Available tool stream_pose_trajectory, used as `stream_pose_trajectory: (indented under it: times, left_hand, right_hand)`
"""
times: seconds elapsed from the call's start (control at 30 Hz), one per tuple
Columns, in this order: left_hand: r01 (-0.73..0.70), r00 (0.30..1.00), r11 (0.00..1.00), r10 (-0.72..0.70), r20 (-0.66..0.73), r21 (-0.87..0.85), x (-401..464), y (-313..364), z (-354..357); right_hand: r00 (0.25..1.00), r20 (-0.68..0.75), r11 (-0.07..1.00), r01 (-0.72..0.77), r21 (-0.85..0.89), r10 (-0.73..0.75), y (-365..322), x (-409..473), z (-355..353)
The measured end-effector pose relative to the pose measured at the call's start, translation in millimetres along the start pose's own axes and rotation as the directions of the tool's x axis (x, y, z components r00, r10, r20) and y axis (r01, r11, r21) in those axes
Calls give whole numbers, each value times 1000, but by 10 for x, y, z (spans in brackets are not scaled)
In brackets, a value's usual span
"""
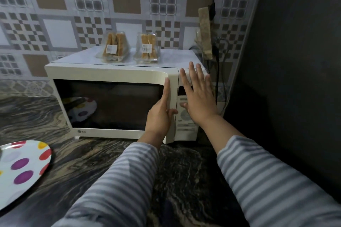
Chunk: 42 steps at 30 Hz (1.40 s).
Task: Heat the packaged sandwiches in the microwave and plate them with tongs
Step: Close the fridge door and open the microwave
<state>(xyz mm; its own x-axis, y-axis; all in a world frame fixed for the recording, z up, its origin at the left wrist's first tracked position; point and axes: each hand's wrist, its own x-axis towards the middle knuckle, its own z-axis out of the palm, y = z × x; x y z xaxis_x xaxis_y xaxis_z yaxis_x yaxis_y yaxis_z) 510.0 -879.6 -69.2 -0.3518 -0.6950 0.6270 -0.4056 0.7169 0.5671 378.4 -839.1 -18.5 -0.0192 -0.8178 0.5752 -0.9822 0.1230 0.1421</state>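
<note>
Left hand (162,110) wrapped on the right edge of the microwave door (110,105), fingers along the front, thumb round the edge; door looks shut or nearly so. Right hand (198,97) spread flat, fingers apart, over the control panel (186,125), gripping nothing; contact unclear. Both sleeves grey-striped. Cream microwave (103,72) on dark wood-grain bench (92,162); "LG" logo at lower left of door. Panel text too blurred to read. Two clear packaged sandwiches (115,47) (147,48) upright on the microwave top, side by side, each with a white sticker, print unreadable. Polka-dot plate (22,169) on bench at left, well apart.
</note>
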Motion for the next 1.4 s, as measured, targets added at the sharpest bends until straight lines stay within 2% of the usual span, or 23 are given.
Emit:
stream_pose_trajectory:
  times: [0.17, 0.3, 0.37, 0.47, 0.53, 0.63, 0.7, 0.8, 1.0, 1.13, 1.3, 1.4]
  left_hand:
    - [-55, 998, 998, 54, 42, 24, -198, -15, -155]
    - [-71, 993, 997, 68, 92, 33, -295, 54, -344]
    - [-89, 995, 985, 93, -20, 149, -307, 57, -528]
    - [-41, 942, 903, 178, -284, 428, -155, 9, -858]
    - [54, 936, 846, 141, -321, 530, 8, 1, -1048]
    - [91, 993, 817, -34, -111, 569, 190, -9, -1235]
    - [86, 993, 818, -120, 22, 568, 217, -33, -1290]
    - [94, 981, 811, -174, 85, 578, 161, -32, -1325]
    - [11, 977, 833, -127, 172, 553, -52, -10, -1626]
    - [-66, 969, 850, -71, 238, 523, -224, -15, -1935]
    - [-120, 971, 868, 1, 239, 481, -395, 61, -2401]
    - [-118, 966, 868, -12, 258, 482, -377, 135, -2635]
  right_hand:
    - [1000, -13, 1000, -17, 24, 17, -6, -5, 13]
    - [997, 35, 992, -72, 103, 69, -65, 23, -143]
    - [992, 39, 973, -122, 195, 116, -111, 35, -293]
    - [983, -29, 924, -162, 346, 184, -188, 70, -543]
    - [991, -59, 935, -94, 342, 121, -292, 100, -663]
    - [1000, 24, 980, 1, 199, -6, -471, 81, -718]
    - [997, 83, 990, -16, 141, 4, -560, 34, -712]
    - [990, 130, 989, -77, 127, 61, -674, -40, -763]
    - [986, 123, 986, -128, 110, 114, -986, -287, -1032]
    - [985, 41, 973, -171, 157, 166, -1294, -481, -1244]
    - [960, -110, 949, -229, 217, 257, -1715, -586, -1544]
    - [948, -85, 923, -276, 267, 308, -1889, -580, -1640]
